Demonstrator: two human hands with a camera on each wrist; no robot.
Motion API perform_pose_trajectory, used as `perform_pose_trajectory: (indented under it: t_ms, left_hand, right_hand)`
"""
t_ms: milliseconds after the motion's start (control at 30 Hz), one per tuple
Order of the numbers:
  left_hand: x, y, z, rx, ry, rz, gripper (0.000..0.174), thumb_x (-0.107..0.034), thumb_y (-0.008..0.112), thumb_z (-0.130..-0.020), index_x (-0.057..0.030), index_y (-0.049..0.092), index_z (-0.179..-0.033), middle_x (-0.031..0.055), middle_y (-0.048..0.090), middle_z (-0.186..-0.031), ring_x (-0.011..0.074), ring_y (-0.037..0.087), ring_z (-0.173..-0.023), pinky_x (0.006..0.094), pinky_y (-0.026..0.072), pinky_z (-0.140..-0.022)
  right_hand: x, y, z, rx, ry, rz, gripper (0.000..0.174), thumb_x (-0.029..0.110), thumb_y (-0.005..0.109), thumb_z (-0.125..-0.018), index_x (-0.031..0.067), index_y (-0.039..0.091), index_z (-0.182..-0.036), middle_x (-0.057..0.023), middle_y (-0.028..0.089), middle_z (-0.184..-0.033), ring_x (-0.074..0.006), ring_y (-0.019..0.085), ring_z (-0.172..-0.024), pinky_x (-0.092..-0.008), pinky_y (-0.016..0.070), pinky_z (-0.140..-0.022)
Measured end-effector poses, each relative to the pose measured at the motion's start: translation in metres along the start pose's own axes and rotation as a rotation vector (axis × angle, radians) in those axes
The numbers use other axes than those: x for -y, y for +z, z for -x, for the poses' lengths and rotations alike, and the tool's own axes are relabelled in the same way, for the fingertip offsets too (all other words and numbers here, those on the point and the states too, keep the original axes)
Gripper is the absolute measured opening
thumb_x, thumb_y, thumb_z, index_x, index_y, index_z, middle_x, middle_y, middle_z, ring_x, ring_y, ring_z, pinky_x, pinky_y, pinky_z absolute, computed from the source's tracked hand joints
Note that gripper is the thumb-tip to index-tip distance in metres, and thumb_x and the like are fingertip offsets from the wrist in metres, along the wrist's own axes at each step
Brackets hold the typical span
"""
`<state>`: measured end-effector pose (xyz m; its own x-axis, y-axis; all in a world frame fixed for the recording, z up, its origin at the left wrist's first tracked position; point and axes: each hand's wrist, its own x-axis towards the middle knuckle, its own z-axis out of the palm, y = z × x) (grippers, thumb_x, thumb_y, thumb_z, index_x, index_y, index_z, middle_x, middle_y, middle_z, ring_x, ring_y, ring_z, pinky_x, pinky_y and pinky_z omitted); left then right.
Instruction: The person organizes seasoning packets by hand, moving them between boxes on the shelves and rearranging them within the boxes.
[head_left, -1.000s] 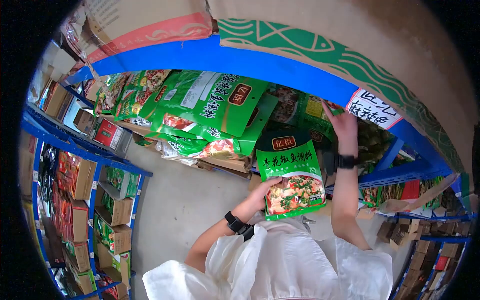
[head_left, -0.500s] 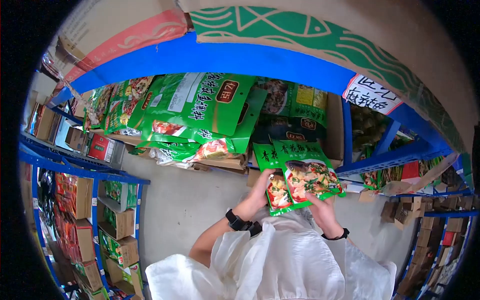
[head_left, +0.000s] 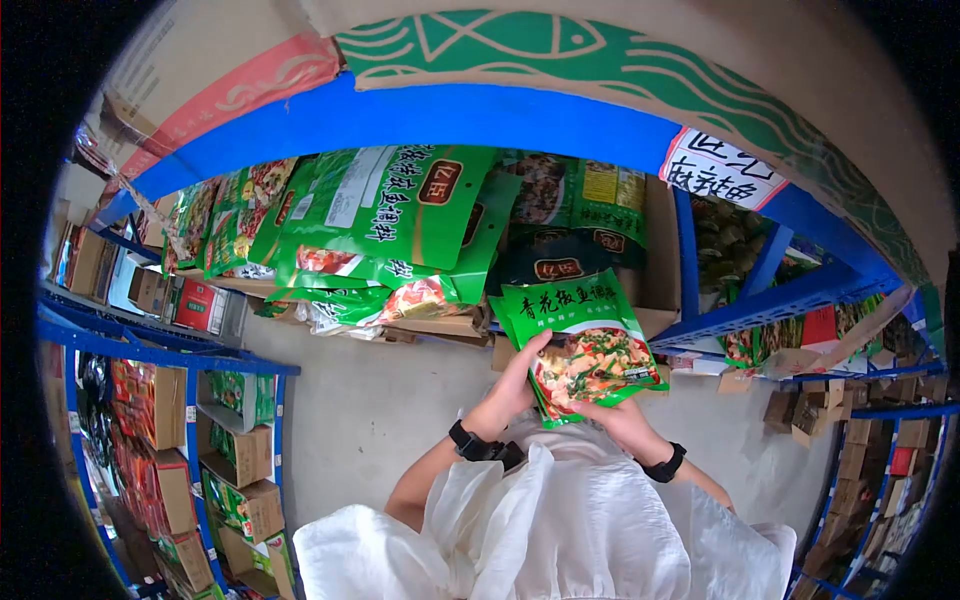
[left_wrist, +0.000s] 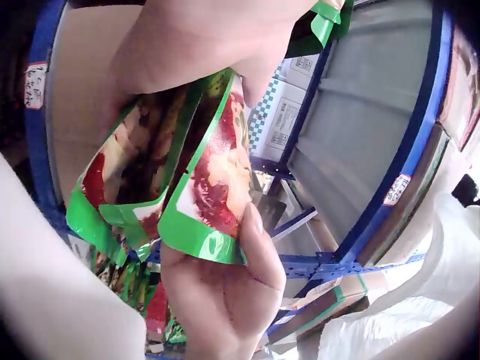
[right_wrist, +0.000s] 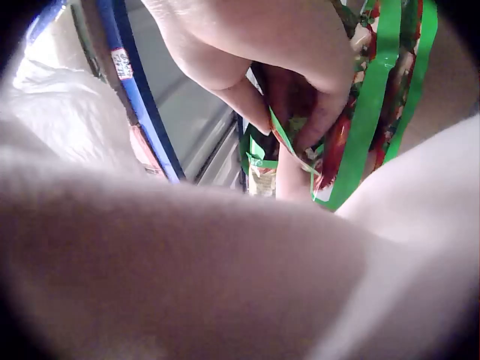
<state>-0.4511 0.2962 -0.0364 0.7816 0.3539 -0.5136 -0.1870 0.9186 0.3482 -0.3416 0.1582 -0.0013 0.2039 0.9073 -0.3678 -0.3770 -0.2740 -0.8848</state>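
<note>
Green packets [head_left: 600, 345] are held before the person's white top [head_left: 590, 510], the front one mostly covering what's behind; fanned apart a moment ago, they now nearly overlap. The left hand [head_left: 508, 393] grips their left edge, fingers hidden behind; the right hand [head_left: 622, 425] pinches the lower edge.

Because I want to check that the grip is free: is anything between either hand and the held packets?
Nothing visible. In the head view, the left hand holds the packets directly at their left edge, the right hand at their lower edge. The box is beyond them, not between.
</note>
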Motion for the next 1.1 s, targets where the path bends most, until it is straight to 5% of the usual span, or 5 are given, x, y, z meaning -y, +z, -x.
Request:
perform_pose_trajectory:
  t_ms: [200,300,467,733,1100]
  left_hand:
    - [0.003,-0.009,-0.005,-0.006,-0.05,0.025,0.039,-0.026,0.061,-0.082,-0.0033,0.052,-0.112,0.0123,0.058,-0.109,0.0231,0.058,-0.098,0.0374,0.0461,-0.088]
    - [0.007,-0.017,-0.01,-0.033,-0.051,0.025,0.036,-0.025,0.061,-0.081,-0.003,0.053,-0.11,0.0125,0.06,-0.106,0.0231,0.059,-0.096,0.0374,0.0469,-0.086]
    - [0.005,-0.021,-0.012,-0.05,-0.084,0.024,0.033,-0.024,0.061,-0.081,-0.0016,0.055,-0.105,0.0124,0.062,-0.1,0.0232,0.061,-0.09,0.0371,0.0482,-0.084]
    - [0.004,-0.025,-0.012,-0.031,-0.128,0.036,0.033,-0.024,0.061,-0.081,-0.0003,0.056,-0.103,0.0129,0.063,-0.097,0.0233,0.062,-0.086,0.0367,0.0497,-0.082]
    - [0.004,-0.027,-0.008,-0.044,-0.16,0.071,0.033,-0.023,0.06,-0.082,0.0003,0.056,-0.104,0.0122,0.063,-0.096,0.0217,0.063,-0.085,0.0347,0.0506,-0.08]
  right_hand:
    - [-0.002,-0.004,-0.002,0.056,-0.083,0.18,0.043,0.01,0.064,-0.081,0.0017,0.048,-0.119,-0.0052,0.055,-0.116,-0.0145,0.055,-0.099,-0.0288,0.0442,-0.086]
    - [0.009,-0.016,0.001,0.247,0.139,0.217,0.031,0.013,0.063,-0.082,0.0025,0.056,-0.111,-0.0048,0.061,-0.105,-0.0137,0.058,-0.089,-0.0292,0.0476,-0.077]
    - [0.039,-0.075,0.02,0.603,0.146,1.008,0.022,0.023,0.063,-0.08,0.0028,0.064,-0.087,-0.0118,0.064,-0.082,-0.0216,0.062,-0.074,-0.0331,0.0477,-0.065]
    - [0.136,-0.052,0.003,-0.146,-0.223,1.526,0.019,0.018,0.055,-0.079,0.0015,0.059,-0.086,-0.0192,0.059,-0.082,-0.0383,0.056,-0.079,-0.044,0.0449,-0.066]
    - [0.121,-0.144,-0.316,-0.056,-0.454,1.687,0.023,0.015,0.052,-0.079,0.0028,0.059,-0.097,-0.0193,0.061,-0.086,-0.0313,0.061,-0.078,-0.0401,0.0471,-0.067]
